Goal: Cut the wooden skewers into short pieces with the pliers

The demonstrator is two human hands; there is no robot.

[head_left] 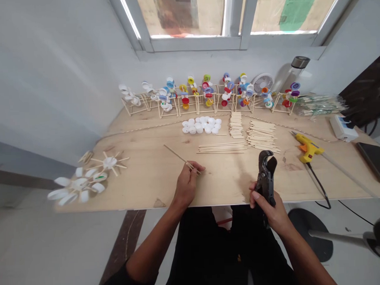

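Thin wooden stick [176, 155]: one long piece at least, slanting out past the fingers on the near side of the white bottle caps [202, 125], a little to their left; whether a second lies alongside, cannot tell.
Left hand [187, 184]: fingers closed in a pinch near the stick's lower end, most of the length free; nearer the body than the caps.
Black pipe cutter [266, 173]: hooked jaw and blade parted, nothing between them; right of the caps and nearer the body, well apart from the stick.
Right hand [270, 210]: wrapped about the cutter's handles, thumb across the front.
Handling, stick: best pinched close to the cutting mark, probably, so the thin wood does not bend or twist.
Handling, cutter: blade square to the grain, stick seated deep in the hook, one steady squeeze; fingertips clear of the blade.
Long sticks [221, 147]: row just on the near side of the caps, towards their right.
Short sticks [261, 135]: loose pile right of the caps; a likely length gauge.
Yellow glue gun [308, 147]: well right of the caps; nozzle best kept away from the forearm.
White cap wheel [80, 183]: well left of the caps, nearer the body.
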